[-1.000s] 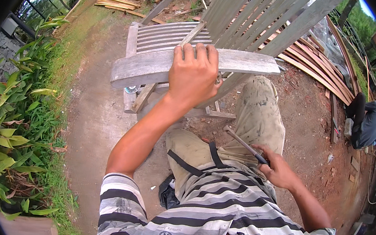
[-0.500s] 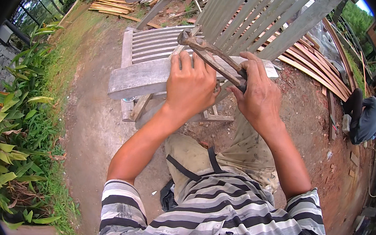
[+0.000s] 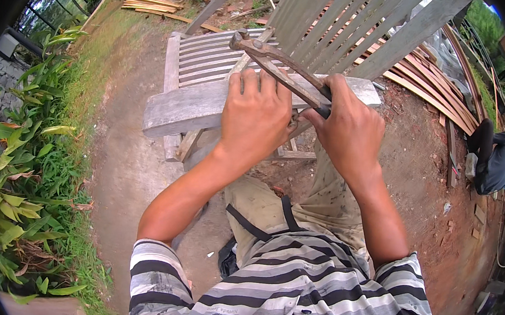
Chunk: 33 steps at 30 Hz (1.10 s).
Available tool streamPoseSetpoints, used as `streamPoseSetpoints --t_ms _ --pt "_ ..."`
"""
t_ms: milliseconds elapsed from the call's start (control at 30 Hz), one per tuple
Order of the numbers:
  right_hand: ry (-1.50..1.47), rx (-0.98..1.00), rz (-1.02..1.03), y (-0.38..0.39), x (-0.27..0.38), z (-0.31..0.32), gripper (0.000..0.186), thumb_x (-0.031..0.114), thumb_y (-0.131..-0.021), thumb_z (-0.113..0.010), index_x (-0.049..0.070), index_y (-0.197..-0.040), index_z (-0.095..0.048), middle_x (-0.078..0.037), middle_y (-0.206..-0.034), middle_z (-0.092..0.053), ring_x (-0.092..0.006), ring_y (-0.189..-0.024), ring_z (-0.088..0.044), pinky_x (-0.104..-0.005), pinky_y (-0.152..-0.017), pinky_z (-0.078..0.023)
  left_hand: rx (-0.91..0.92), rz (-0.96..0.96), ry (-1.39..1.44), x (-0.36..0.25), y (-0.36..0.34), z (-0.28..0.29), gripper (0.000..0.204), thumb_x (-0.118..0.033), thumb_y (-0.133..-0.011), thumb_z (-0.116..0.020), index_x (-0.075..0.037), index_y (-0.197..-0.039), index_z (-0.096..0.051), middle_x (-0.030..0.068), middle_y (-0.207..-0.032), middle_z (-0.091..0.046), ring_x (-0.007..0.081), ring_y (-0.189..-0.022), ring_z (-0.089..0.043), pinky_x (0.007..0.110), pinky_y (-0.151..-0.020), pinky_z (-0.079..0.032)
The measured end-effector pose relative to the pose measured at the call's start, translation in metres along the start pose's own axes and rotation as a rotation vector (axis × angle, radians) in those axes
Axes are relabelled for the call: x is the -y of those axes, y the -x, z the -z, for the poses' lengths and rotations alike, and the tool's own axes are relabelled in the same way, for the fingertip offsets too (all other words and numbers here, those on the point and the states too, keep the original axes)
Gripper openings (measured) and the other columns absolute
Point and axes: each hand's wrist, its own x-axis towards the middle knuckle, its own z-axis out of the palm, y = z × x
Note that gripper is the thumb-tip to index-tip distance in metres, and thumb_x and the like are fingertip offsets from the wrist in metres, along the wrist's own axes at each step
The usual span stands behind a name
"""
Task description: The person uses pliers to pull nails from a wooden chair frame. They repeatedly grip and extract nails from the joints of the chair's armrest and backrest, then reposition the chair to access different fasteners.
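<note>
Your left hand (image 3: 255, 118) is gripping the curved, weathered grey wooden armrest (image 3: 184, 105) from above, its fingers curling over the far edge; its fingertips are hiding behind the wood, so how tightly they are pressing cannot be told. Your right hand (image 3: 353, 134) is curling around the dark ends of the long, rusty brown metal pincers (image 3: 278, 75); its thumb is lying on the near side, and its grip is only partly closed, as the two handles are standing apart. The pincers are slanting above the armrest, their head pointing up and left, beyond your left knuckles; whether they are touching the wood cannot be told. The armrest is belonging to a grey slatted wooden chair, whose slatted seat (image 3: 213, 62) is lying beyond it and whose tall slatted backrest (image 3: 305, 17) is rising behind the pincers; long reddish-brown timber strips (image 3: 431, 96) are lying at the upper right; a person in dark grey clothing (image 3: 500, 163) is bending low at the far right; broad-leaved green plants (image 3: 14, 201) are lining the left side.
</note>
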Motion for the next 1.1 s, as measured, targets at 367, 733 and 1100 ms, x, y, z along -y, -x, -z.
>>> streamPoseSetpoints --t_ms 367,733,1100 --pt "-0.021 -0.238 0.064 0.003 -0.009 -0.016 0.035 0.023 -0.074 -0.082 0.01 -0.095 -0.057 -0.004 -0.077 -0.063 -0.0237 -0.071 -0.068 -0.0387 -0.061 -0.051 0.392 -0.169 0.496 0.051 -0.036 0.03 0.079 -0.052 -0.072 -0.088 0.0 -0.123 -0.057 0.0174 -0.106 -0.065 0.0347 -0.099 -0.066 0.047 -0.086 -0.052" --pt "-0.078 -0.279 0.087 0.006 -0.014 -0.024 0.043 0.043 -0.087 -0.069 0.006 -0.108 -0.065 -0.004 -0.083 -0.066 -0.0221 -0.07 -0.066 -0.0367 -0.06 -0.048 1.392 -0.205 1.463 0.071 -0.111 -0.068 0.085 -0.059 -0.086 -0.079 -0.007 -0.148 -0.053 0.0136 -0.14 -0.062 0.0232 -0.126 -0.059 0.035 -0.106 -0.044" --pt "-0.54 0.033 -0.262 0.052 -0.017 0.021 0.036 0.019 -0.094 -0.072 0.001 -0.123 -0.062 -0.012 -0.103 -0.074 -0.0251 -0.078 -0.07 -0.0343 -0.07 -0.053 1.406 -0.085 1.491 0.067 -0.108 -0.065 0.096 -0.059 -0.082 -0.079 -0.008 -0.156 -0.046 0.0243 -0.154 -0.047 0.035 -0.142 -0.049 0.043 -0.116 -0.039"
